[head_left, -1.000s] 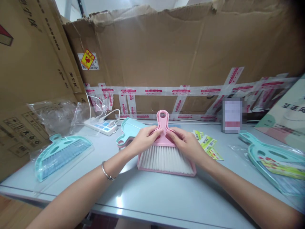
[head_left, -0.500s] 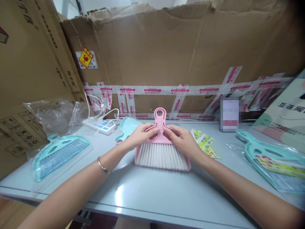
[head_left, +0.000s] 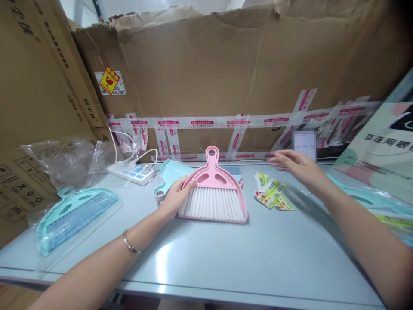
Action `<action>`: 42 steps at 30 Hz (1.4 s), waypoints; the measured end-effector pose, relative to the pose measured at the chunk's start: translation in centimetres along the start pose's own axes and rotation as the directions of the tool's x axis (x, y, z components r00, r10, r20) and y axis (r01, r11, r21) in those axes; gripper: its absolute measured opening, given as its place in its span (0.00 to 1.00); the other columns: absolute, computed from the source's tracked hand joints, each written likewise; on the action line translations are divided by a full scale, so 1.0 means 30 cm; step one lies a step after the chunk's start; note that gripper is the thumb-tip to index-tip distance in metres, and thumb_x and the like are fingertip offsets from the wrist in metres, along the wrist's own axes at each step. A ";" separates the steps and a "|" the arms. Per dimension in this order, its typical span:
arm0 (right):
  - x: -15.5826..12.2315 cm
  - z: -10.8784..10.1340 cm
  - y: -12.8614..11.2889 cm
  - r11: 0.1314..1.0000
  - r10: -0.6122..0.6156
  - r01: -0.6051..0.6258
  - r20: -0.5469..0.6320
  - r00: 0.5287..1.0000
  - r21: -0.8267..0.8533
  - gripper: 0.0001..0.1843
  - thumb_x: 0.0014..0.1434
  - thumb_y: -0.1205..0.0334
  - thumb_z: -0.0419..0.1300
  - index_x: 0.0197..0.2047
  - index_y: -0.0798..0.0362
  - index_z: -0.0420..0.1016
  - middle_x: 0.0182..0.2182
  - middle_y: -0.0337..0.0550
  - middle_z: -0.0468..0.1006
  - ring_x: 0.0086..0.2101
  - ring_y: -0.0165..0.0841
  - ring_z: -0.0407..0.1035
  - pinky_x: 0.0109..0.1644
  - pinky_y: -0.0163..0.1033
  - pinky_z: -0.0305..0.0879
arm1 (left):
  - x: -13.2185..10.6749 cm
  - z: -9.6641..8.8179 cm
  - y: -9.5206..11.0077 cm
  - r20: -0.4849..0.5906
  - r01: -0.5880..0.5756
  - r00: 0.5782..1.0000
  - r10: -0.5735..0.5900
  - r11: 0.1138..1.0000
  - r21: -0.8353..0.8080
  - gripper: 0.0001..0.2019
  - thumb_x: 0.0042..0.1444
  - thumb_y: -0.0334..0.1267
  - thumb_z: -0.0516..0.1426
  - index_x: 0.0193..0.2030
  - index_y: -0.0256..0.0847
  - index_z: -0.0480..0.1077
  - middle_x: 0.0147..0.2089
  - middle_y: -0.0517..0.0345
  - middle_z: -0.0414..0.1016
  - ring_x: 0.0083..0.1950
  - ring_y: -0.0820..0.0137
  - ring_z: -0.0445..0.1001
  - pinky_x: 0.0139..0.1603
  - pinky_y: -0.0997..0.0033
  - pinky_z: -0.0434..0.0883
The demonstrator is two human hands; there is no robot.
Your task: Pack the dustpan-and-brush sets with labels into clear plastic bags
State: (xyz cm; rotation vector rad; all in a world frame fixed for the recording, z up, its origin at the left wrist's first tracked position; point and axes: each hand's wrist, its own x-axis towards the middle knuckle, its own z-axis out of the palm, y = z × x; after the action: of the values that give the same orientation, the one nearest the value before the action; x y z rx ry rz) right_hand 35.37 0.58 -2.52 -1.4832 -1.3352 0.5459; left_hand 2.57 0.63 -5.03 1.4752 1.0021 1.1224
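- Dustpan-and-brush set (head_left: 213, 189), pink with white bristles, sits front and centre over the desk (head_left: 258, 254), bristle side turned my way and handle loop up; whether its lower edge touches the surface I cannot tell
- My left hand (head_left: 176, 199) has its fingers gripping the set's left rim, thumb on the front and the others out of sight behind, presumably so one side grip steadies both parts while the face stays uncovered
- My right hand (head_left: 300, 168) has its fingers released and loosely stretched, holding nothing, up in front of the upright screen device (head_left: 305, 144) and well apart from the set
- Cards (head_left: 272, 191) lie fanned and overlapping between the set and my right forearm, likely laid there to be within reach
- Behind the pink set I see a turquoise dustpan (head_left: 174, 172), partly covered, perhaps pushed back to leave working room in front
- A bagged set (head_left: 77, 215) lies to the left in clear film, which I'd guess keeps its pieces together
- A right-hand set (head_left: 364, 198), also turquoise, is partly hidden by my forearm
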 end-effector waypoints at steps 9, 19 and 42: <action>0.026 -0.123 0.221 0.930 0.042 0.013 0.141 0.989 -0.367 0.16 0.40 0.51 0.70 0.20 0.54 0.74 0.17 0.41 0.71 0.18 0.28 0.62 0.22 0.35 0.53 | 0.004 -0.006 -0.007 -0.044 -0.027 0.999 0.026 1.000 -0.008 0.21 0.51 0.52 0.59 0.47 0.41 0.75 0.41 0.56 0.78 0.43 0.63 0.72 0.45 0.70 0.66; 0.007 -0.113 0.016 0.949 -0.037 0.089 0.171 0.985 -0.302 0.18 0.45 0.45 0.66 0.25 0.52 0.74 0.20 0.43 0.73 0.22 0.31 0.65 0.24 0.37 0.58 | 0.000 -0.001 -0.015 -0.107 -0.029 0.994 0.019 0.995 -0.092 0.20 0.51 0.51 0.59 0.46 0.41 0.73 0.42 0.57 0.77 0.45 0.64 0.71 0.44 0.73 0.66; -0.225 0.276 -0.181 0.872 0.135 -0.341 0.497 0.857 0.351 0.22 0.43 0.52 0.69 0.36 0.52 0.64 0.26 0.40 0.78 0.25 0.33 0.74 0.24 0.36 0.73 | -0.023 0.055 -0.017 -0.093 0.009 0.995 -0.047 0.926 -0.379 0.19 0.52 0.54 0.58 0.44 0.43 0.68 0.39 0.59 0.77 0.38 0.66 0.77 0.42 0.65 0.73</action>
State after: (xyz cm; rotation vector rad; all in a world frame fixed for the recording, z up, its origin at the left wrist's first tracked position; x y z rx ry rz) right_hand 24.01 -3.23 -2.79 -1.1926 -1.2650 1.3418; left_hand 4.00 -0.31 -5.77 1.0997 0.8144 1.2974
